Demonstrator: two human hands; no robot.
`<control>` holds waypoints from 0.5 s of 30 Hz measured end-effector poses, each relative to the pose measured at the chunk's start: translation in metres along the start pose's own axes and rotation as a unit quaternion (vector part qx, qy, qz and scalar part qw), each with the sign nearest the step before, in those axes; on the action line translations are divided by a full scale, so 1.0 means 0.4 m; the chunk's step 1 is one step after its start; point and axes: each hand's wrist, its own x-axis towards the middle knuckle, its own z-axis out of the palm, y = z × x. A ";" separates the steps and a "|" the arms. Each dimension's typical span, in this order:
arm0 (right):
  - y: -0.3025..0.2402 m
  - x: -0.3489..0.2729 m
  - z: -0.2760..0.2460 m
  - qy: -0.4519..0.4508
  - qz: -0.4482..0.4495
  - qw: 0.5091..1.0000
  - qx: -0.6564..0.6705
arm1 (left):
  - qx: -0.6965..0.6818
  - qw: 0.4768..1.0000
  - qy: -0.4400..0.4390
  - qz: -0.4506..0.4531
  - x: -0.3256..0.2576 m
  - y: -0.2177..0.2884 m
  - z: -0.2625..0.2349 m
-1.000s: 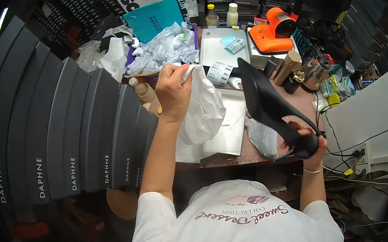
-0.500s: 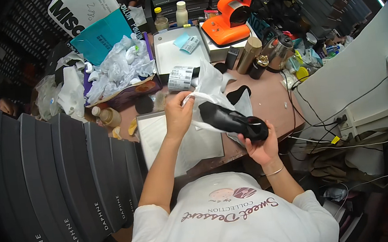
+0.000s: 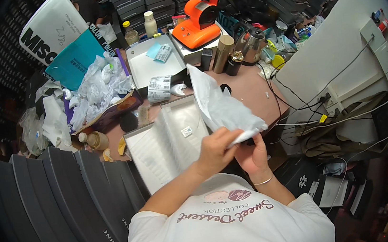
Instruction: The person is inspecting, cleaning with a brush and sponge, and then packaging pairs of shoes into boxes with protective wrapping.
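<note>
White wrapping tissue [image 3: 223,105] now covers the black shoe in front of me, leaving only a dark bit of the shoe [image 3: 249,141] showing at the near end. My left hand [image 3: 217,152] pinches the near edge of the tissue. From below, my right hand [image 3: 254,156] holds the shoe's end, its fingers partly hidden by the tissue. Beyond the wrapped shoe, a second black item [image 3: 225,88] peeks out on the table. Left of my hands lies an open shallow box [image 3: 131,138] lined with pale sheets, one curled up, and a small white packet [image 3: 186,131].
Stacked dark shoeboxes [image 3: 64,202] rise close at my left. A box of crumpled tissue [image 3: 99,88], a label roll [image 3: 159,88], an orange device [image 3: 196,30], a gold flask [image 3: 223,53] and a kettle [image 3: 250,43] crowd the far table. Cables [image 3: 307,107] hang at the right.
The white tissue has come over the black shoe, which was mostly bare before. My left hand has moved right and nearer, beside my right hand. The view has shifted, showing more of the open box.
</note>
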 end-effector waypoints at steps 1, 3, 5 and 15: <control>0.020 -0.003 -0.084 -0.103 -0.022 0.994 0.009 | -0.018 0.998 -0.042 0.050 -0.006 0.017 0.034; 0.032 0.026 -0.129 -0.044 -0.033 0.998 -0.036 | -0.029 0.989 -0.112 0.094 -0.044 0.011 0.100; -0.007 0.040 -0.132 0.062 -0.010 0.995 -0.081 | -0.049 0.982 -0.153 0.103 -0.073 0.009 0.138; -0.228 0.189 -0.408 0.101 -0.097 0.258 -0.956 | -0.048 0.916 -0.391 -0.076 -0.068 -0.058 0.213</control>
